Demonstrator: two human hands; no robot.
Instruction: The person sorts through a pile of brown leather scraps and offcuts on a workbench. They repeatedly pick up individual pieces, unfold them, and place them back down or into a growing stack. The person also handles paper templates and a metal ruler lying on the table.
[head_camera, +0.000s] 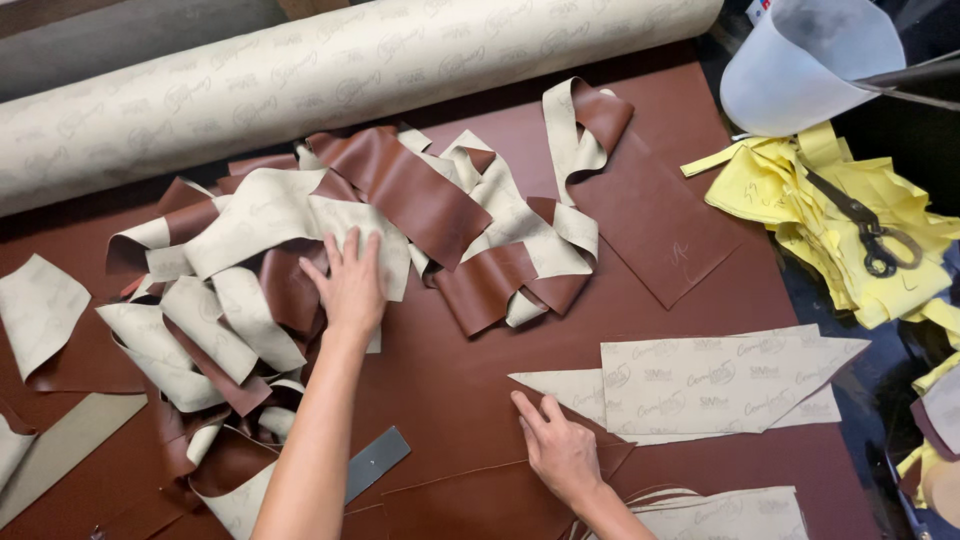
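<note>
Brown leather offcuts (400, 190) heaped at ten o'clock; left hand (350, 285) flat on them, fingers spread. Right hand (560, 450) open, pressing stacked cut panels (720, 385) at four o'clock. Heap mostly unsorted.

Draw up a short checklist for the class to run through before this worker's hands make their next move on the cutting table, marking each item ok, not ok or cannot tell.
1. Left hand flat on the pile of brown and cream offcuts: ok.
2. Right hand pressing the edge of the stacked cream cut pieces: ok.
3. Both hands free of tools: ok.
4. Scissors apart from the hands, lying on the yellow paper patterns: ok.
5. Offcuts sorted: not ok, tangled.
6. Big roll secured against rolling: cannot tell.
</note>
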